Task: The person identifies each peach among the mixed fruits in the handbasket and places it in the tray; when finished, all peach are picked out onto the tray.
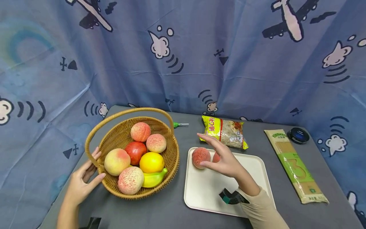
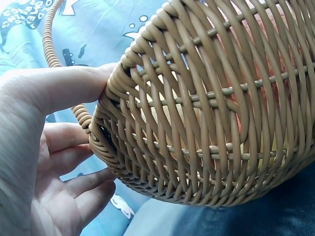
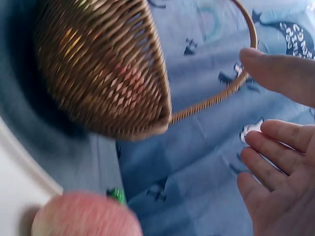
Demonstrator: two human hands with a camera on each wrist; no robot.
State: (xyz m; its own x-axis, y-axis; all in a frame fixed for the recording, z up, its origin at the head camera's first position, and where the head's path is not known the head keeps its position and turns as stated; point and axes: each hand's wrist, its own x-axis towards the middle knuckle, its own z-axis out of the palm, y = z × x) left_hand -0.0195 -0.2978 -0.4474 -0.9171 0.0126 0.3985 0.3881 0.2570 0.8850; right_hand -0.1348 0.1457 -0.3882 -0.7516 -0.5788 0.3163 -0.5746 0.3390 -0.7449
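Observation:
At the left, a wicker basket (image 1: 175,152) with a hoop handle holds several peaches (image 1: 117,162), a red apple (image 1: 135,153), a yellow lemon-like fruit (image 1: 152,162) and a yellow-green banana (image 1: 154,178). My left hand (image 1: 81,181) holds the basket's left end by the handle base, thumb (image 2: 88,83) against the rim and fingers on the other side. Over the white tray (image 1: 206,194) hovers my right hand (image 1: 224,159), thumb and fingers apart, gripping nothing. Below it a reddish peach (image 1: 201,157) lies on the tray; a second peach (image 1: 216,157) is mostly hidden by the hand.
Behind the tray lies a yellow bag of pasta (image 1: 228,132). A green-wrapped lollipop (image 1: 180,124) is beside the basket. On the right are a long noodle packet (image 1: 295,167) and a round dark container (image 1: 298,135). A blue patterned curtain (image 1: 188,82) hangs along the table's back.

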